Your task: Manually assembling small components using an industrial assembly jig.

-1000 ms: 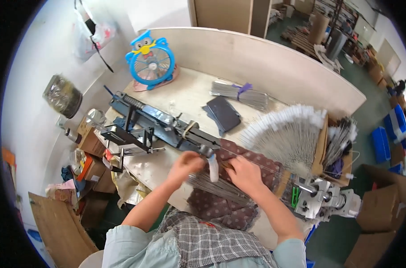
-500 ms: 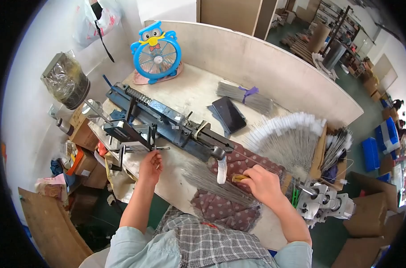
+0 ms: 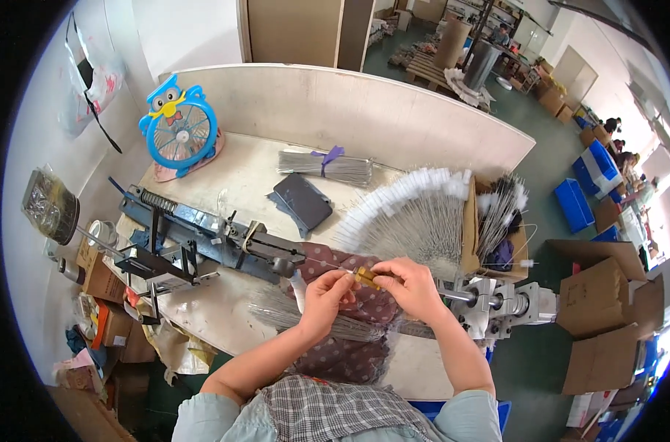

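Nearest, a grey checked apron [image 3: 324,409] covers the person's lap, with pale blue sleeves [image 3: 464,420] at either side. Just beyond it a brown polka-dot cloth [image 3: 339,362] lies on the tabletop [image 3: 248,160], and a loose bundle of thin grey wires [image 3: 276,315] rests partly across it. Above the cloth the two hands meet: the right hand [image 3: 412,289] grips a small brass-coloured piece [image 3: 365,277] between its fingers, while the fingers of the left hand [image 3: 324,300] are pinched together at the piece's left end; whether they hold the piece itself or something slender beside it cannot be told. Left of the hands, a white tube [image 3: 297,286] hangs from a rounded metal knob at the end of a long blue-black machine [image 3: 217,237], which slants away across the tabletop; a black metal frame [image 3: 169,267] stands beside its near side. To the right, a silver mechanism [image 3: 501,303] stands near the right forearm. Farther back, a broad fan of white-tipped wires [image 3: 409,210] spreads beside a cardboard box [image 3: 469,236] filled with more wires. A dark flat device [image 3: 304,200] and a wire bundle tied with purple ribbon [image 3: 327,163] lie behind the machine. A blue cartoon-shaped fan [image 3: 180,140] stands at the back left, before a pale partition [image 3: 335,99]. Beyond, blue bins [image 3: 573,205] sit on a green floor.
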The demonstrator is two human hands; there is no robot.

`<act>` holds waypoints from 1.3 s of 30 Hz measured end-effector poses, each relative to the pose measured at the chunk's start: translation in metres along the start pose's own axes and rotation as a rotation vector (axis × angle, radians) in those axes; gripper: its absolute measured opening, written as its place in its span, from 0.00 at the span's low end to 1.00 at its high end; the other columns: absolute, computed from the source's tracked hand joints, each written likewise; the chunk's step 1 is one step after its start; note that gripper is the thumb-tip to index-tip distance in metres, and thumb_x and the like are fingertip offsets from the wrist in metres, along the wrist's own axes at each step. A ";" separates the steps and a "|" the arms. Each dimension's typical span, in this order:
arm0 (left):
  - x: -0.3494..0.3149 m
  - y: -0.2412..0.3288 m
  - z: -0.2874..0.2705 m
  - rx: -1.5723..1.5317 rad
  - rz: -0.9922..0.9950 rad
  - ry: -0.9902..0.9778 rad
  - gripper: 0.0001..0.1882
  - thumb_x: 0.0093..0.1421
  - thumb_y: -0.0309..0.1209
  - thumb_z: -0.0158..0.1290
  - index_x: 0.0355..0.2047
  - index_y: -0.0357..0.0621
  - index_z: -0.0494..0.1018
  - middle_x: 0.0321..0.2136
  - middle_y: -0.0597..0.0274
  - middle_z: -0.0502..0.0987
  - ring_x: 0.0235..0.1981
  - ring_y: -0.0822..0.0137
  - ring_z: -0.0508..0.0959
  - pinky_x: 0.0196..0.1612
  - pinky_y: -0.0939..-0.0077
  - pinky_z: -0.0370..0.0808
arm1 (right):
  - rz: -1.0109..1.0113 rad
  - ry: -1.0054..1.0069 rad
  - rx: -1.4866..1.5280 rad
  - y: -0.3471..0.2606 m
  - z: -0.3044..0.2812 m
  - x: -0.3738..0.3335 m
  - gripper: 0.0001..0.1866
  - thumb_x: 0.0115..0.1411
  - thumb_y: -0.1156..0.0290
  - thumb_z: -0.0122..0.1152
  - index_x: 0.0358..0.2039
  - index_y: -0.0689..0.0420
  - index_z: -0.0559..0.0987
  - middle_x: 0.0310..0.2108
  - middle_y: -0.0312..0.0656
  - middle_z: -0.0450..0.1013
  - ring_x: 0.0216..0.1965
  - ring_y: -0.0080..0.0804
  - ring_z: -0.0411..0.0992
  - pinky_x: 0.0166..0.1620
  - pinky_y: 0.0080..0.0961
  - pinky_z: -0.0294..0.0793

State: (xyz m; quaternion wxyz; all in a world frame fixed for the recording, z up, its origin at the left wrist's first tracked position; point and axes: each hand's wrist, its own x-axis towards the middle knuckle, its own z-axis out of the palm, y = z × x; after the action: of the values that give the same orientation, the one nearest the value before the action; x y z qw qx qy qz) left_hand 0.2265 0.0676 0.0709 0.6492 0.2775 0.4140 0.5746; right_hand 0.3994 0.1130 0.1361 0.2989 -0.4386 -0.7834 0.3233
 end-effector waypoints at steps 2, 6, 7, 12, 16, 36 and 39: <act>-0.001 -0.003 0.001 0.011 -0.006 -0.007 0.09 0.62 0.31 0.50 0.35 0.38 0.74 0.25 0.65 0.75 0.23 0.79 0.72 0.27 0.84 0.68 | 0.035 -0.026 0.056 0.000 0.000 -0.005 0.10 0.52 0.72 0.62 0.35 0.59 0.79 0.30 0.43 0.75 0.30 0.34 0.72 0.35 0.26 0.70; -0.001 -0.001 0.007 0.058 0.014 0.118 0.09 0.62 0.32 0.51 0.36 0.40 0.74 0.26 0.66 0.76 0.23 0.80 0.70 0.27 0.87 0.68 | -0.117 -0.030 0.025 0.006 -0.002 -0.006 0.09 0.50 0.71 0.63 0.34 0.57 0.79 0.29 0.41 0.74 0.30 0.36 0.71 0.35 0.27 0.70; -0.002 0.001 0.006 0.065 0.041 0.186 0.08 0.62 0.32 0.51 0.36 0.40 0.74 0.26 0.66 0.75 0.22 0.79 0.70 0.27 0.87 0.67 | -0.223 -0.016 -0.066 0.006 -0.002 -0.005 0.09 0.50 0.71 0.63 0.33 0.56 0.79 0.28 0.39 0.74 0.30 0.36 0.71 0.34 0.27 0.69; -0.004 0.018 -0.006 -0.104 0.042 0.278 0.07 0.62 0.32 0.51 0.34 0.41 0.73 0.25 0.66 0.75 0.21 0.78 0.70 0.26 0.85 0.66 | -0.349 0.195 -0.377 -0.019 0.016 0.028 0.08 0.48 0.70 0.63 0.31 0.55 0.78 0.27 0.37 0.74 0.31 0.36 0.70 0.34 0.30 0.69; -0.006 0.022 -0.008 -0.153 -0.028 0.253 0.08 0.62 0.34 0.50 0.33 0.42 0.72 0.24 0.65 0.75 0.21 0.77 0.70 0.26 0.84 0.67 | -0.315 0.183 -0.423 -0.016 0.052 0.047 0.07 0.49 0.69 0.61 0.29 0.56 0.78 0.25 0.37 0.73 0.32 0.36 0.70 0.36 0.31 0.70; -0.007 0.029 -0.008 -0.335 -0.039 0.176 0.15 0.67 0.42 0.37 0.37 0.46 0.68 0.34 0.66 0.74 0.38 0.70 0.74 0.45 0.71 0.69 | -0.243 0.289 -0.428 -0.032 0.075 0.034 0.14 0.45 0.65 0.66 0.34 0.54 0.80 0.33 0.33 0.74 0.40 0.34 0.70 0.40 0.32 0.69; -0.004 0.025 -0.007 -0.316 -0.024 0.187 0.13 0.67 0.39 0.39 0.36 0.44 0.68 0.34 0.66 0.74 0.38 0.70 0.75 0.44 0.72 0.70 | -0.310 0.324 -0.414 -0.029 0.066 0.034 0.12 0.45 0.67 0.65 0.33 0.51 0.80 0.33 0.31 0.73 0.39 0.32 0.69 0.40 0.31 0.68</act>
State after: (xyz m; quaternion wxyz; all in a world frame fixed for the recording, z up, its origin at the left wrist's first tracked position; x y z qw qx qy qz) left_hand 0.2075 0.0678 0.0891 0.6503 0.1125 0.3802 0.6480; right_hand 0.3205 0.1147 0.1246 0.3700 -0.4112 -0.8325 0.0330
